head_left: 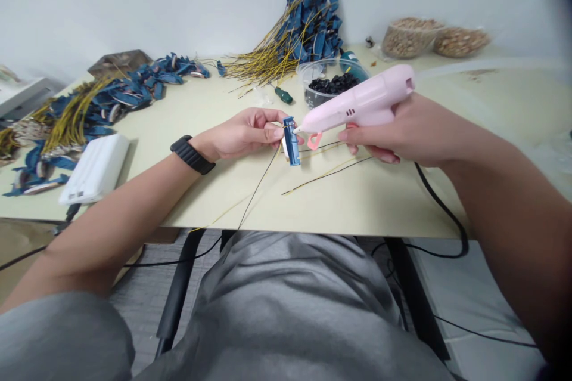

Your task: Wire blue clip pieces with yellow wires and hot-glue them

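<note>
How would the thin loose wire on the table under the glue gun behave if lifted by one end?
The wire looks very thin, so probably light and droopy. It lies nearly straight, suggesting some springiness. It may slide on the smooth table.

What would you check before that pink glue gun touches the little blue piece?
1. The left hand pinches the small blue piece above its thin wire stem: ok.
2. The right hand grips the pink plastic glue gun: ok.
3. Its nozzle tip points at the blue piece's top edge: ok.
4. The left fingertips clear of the nozzle: probably not ok, they sit close beside it.
5. The black cord hangs free over the beige table edge: ok.
6. Gun hot and loaded with glue: cannot tell.
</note>
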`<state>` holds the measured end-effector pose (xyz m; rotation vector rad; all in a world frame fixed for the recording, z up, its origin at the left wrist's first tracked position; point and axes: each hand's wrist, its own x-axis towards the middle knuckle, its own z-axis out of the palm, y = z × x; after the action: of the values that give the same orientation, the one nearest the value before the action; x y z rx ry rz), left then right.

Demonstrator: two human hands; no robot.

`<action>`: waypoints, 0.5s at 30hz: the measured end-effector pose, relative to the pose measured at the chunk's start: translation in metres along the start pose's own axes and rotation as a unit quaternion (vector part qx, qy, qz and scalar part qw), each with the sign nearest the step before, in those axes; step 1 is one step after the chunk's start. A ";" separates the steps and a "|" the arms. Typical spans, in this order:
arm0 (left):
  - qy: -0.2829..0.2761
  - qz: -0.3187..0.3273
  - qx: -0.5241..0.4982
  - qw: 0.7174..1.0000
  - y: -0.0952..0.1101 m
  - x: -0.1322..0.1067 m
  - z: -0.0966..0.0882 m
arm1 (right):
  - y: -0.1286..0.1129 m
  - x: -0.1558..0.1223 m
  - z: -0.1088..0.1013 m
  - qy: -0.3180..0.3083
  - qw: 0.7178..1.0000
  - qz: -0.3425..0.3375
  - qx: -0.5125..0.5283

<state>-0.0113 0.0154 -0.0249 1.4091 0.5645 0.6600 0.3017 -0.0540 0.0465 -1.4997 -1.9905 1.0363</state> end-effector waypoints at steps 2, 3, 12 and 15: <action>0.012 -0.002 0.005 1.000 -0.002 0.000 0.000 | 0.000 0.000 0.001 -0.007 1.000 0.005 -0.002; 0.021 -0.002 0.005 1.000 -0.003 0.000 0.000 | -0.001 0.000 0.001 -0.006 1.000 0.012 -0.004; 0.022 0.029 0.016 0.999 -0.007 0.004 -0.002 | -0.002 0.001 0.004 0.005 0.999 0.037 -0.016; 0.025 0.036 0.021 0.999 -0.006 0.006 -0.004 | 0.004 0.003 0.004 -0.001 0.999 0.036 -0.022</action>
<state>-0.0091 0.0221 -0.0307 1.4619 0.5718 0.7472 0.3002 -0.0515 0.0412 -1.6046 -1.9862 1.0294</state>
